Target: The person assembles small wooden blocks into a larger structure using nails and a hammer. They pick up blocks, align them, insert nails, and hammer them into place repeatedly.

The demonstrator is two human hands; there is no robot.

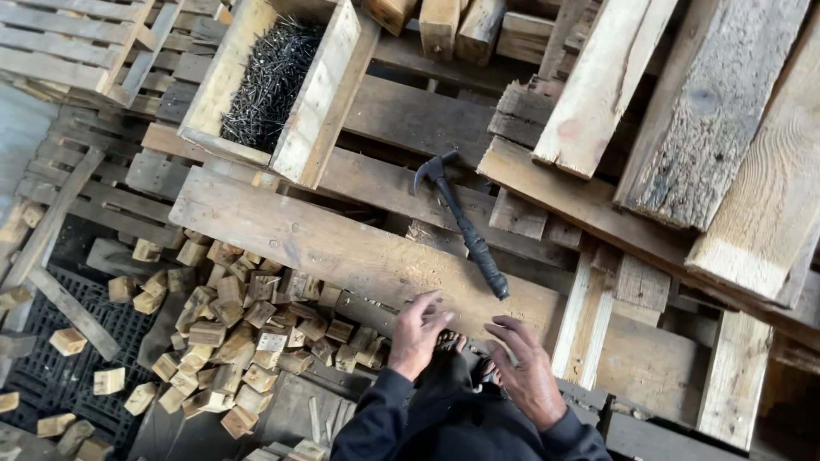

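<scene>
Plank (342, 248) lying flat across stacked pallets, bare and pale, just ahead of both hands. Left hand (418, 333) resting on its near edge, fingers spread and loose, gripping nothing. Right hand (530, 371) just beside, open and relaxed, hovering over the same edge, also gripping nothing. Heap of small wood blocks (239, 333) down to the left, spilling onto a black plastic grid (51, 376). Black claw hammer (465, 226) lying on the plank's far side, near the right hand, untouched. Farther off, open wooden box (329, 90) of dark nails (269, 81). Rough weathered boards (709, 111) leaning at the right
</scene>
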